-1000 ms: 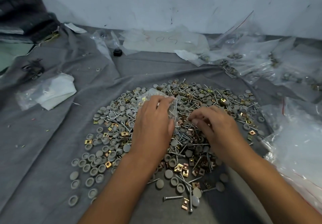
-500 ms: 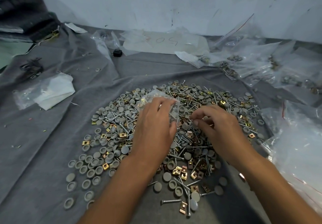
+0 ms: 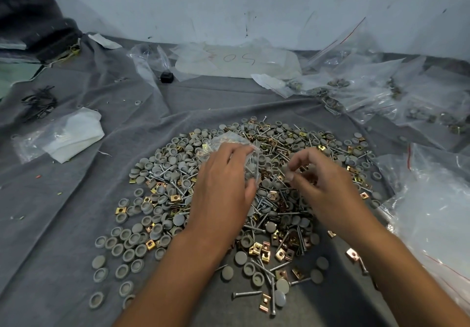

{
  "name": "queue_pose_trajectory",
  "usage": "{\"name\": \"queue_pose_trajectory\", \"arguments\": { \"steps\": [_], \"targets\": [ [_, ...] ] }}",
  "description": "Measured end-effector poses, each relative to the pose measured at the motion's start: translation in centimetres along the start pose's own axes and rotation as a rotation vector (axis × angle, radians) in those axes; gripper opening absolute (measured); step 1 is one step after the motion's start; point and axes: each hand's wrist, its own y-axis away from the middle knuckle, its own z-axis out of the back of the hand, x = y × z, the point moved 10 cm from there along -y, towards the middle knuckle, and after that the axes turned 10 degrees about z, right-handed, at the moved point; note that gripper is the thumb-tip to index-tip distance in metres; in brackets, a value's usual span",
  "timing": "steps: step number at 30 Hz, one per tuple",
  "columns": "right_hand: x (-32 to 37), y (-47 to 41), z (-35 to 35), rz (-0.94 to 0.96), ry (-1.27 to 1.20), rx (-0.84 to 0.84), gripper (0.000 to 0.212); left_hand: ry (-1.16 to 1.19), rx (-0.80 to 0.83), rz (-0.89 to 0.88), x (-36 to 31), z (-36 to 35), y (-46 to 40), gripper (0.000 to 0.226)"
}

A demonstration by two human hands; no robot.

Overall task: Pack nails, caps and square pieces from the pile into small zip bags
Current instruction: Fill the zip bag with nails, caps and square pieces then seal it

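A wide pile [image 3: 162,199] of grey round caps, silver nails and brass square pieces lies on a grey cloth. My left hand [image 3: 221,189] grips a small clear zip bag [image 3: 229,143] over the middle of the pile; the bag holds some pieces and is mostly hidden by the hand. My right hand [image 3: 323,186] hovers just right of the bag's mouth, fingers curled, thumb and forefinger pinching a small grey cap [image 3: 286,168]. Loose caps, nails and square pieces [image 3: 264,301] lie scattered nearest me.
Filled zip bags [image 3: 368,92] lie heaped at the back right. A stack of clear bags [image 3: 437,212] sits at the right edge. A sheet marked 503 [image 3: 236,62] lies by the wall. A bag with white paper [image 3: 71,136] is at the left.
My right hand has lifted slightly off the pile, its pinched fingers now close to the bag's mouth. My left hand keeps hold of the bag. The view has tilted a little.
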Motion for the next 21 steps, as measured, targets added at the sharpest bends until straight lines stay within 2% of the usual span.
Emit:
{"name": "queue_pose_trajectory", "arguments": {
  "steps": [2,6,9,11,17,21],
  "targets": [
    [0.4,0.1,-0.2,0.005,-0.024,0.010,0.017,0.005,-0.001,-0.003,0.0,0.1,0.0,0.057],
    [3.1,0.1,-0.7,0.133,-0.058,-0.034,0.018,0.011,0.005,-0.011,-0.4,0.2,0.0,0.058],
    [4.5,0.0,-1.1,0.215,0.012,-0.079,0.026,0.019,0.005,-0.017,-0.6,0.4,0.3,0.059],
    [4.4,-0.1,-1.2,0.211,0.010,-0.104,0.028,0.028,0.004,-0.019,-0.7,0.5,0.4,0.058],
    [2.9,0.1,0.0,0.131,-0.035,-0.150,0.016,0.059,0.013,-0.006,-0.9,0.5,0.4,0.057],
    [3.5,0.5,-0.7,0.130,0.018,-0.206,0.021,0.072,0.017,-0.025,-1.6,0.5,0.6,0.055]
  ]
}}
